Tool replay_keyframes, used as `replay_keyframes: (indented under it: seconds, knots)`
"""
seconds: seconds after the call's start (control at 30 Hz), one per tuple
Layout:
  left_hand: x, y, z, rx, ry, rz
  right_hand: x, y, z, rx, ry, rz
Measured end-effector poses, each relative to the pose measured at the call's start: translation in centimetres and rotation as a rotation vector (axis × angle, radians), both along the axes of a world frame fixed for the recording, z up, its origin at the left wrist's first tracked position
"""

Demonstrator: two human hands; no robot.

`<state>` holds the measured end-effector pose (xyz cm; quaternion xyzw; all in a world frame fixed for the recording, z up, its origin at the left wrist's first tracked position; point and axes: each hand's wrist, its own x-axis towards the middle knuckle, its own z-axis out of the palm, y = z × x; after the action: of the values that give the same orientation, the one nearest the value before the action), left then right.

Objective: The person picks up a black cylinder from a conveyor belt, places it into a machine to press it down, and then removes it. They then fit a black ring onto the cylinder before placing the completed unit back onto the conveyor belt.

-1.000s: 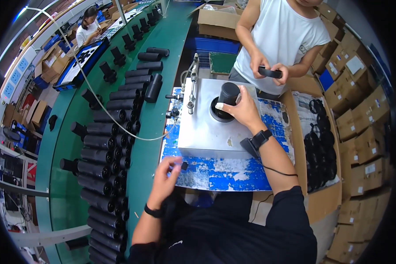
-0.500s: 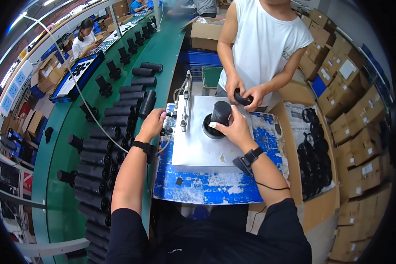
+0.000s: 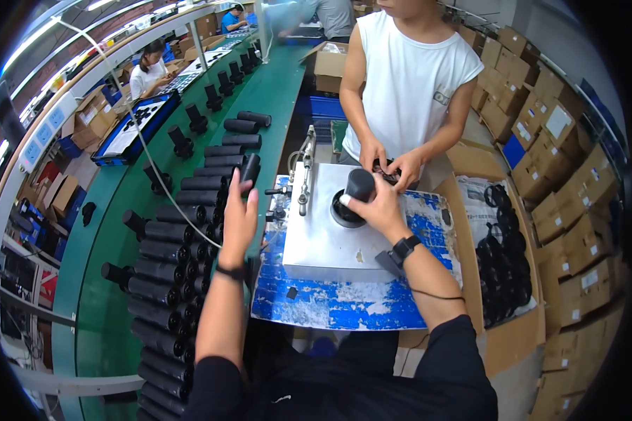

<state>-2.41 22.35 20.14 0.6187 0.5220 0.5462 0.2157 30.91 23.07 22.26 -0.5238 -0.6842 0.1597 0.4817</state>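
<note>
My right hand (image 3: 379, 208) is closed around a black cylinder (image 3: 360, 184) with a ribbed side. Its lower end stands at a round opening (image 3: 347, 215) in the top of a silvery metal box (image 3: 316, 242), and it leans a little. My left hand (image 3: 239, 217) is raised with its fingers apart, holding nothing. Beside it are the small valve fittings (image 3: 277, 203) at the box's left side and a black tube (image 3: 251, 168) on the green bench. A metal toggle clamp or cylinder (image 3: 305, 179) stands on the box's left edge.
Rows of black tubes (image 3: 163, 272) cover part of the green bench (image 3: 95, 274). The box rests on a worn blue board (image 3: 330, 309). Across from me, a co-worker's hands (image 3: 393, 170) hold a dark part. An open carton (image 3: 474, 302) of black rings stands right, before stacked cartons (image 3: 576, 210).
My left hand has lifted off the fittings at the box's side and opened. My right hand stays on the black cylinder. The co-worker's hands have turned the dark part.
</note>
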Motion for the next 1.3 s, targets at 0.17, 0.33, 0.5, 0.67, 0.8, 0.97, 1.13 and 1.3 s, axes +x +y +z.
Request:
replay_keyframes:
  seconds: [0.17,0.33,0.5,0.67,0.8,0.97,1.13,1.3]
  knots:
    - [-0.6,-21.1,3.9,0.157,0.014,-0.143,0.2,-7.3,21.5,0.46,0.387,-0.02]
    - [-1.6,-30.4,3.5,0.38,0.023,0.036,-9.0,-17.3,21.7,0.758,-0.167,0.656]
    - [-0.2,-33.6,6.0,0.64,0.168,0.029,-17.1,-22.4,5.5,0.715,-0.087,0.7]
    - [-1.0,-35.4,4.9,0.636,0.303,0.076,-18.8,-24.9,4.1,0.77,-0.007,0.694]
    - [-1.2,-35.9,4.8,0.665,0.296,0.114,-19.1,-25.6,4.3,0.741,-0.006,0.72]
    - [-2.6,-37.0,6.6,0.596,0.474,0.145,-19.7,-25.3,4.2,0.719,-0.007,0.75]
    - [-11.6,-36.8,14.6,0.285,0.73,0.656,-16.5,-25.2,3.2,0.475,0.066,0.776]
    - [-31.0,-32.9,14.6,-0.243,0.822,0.919,-11.0,-25.1,-1.3,-0.477,0.291,0.814]
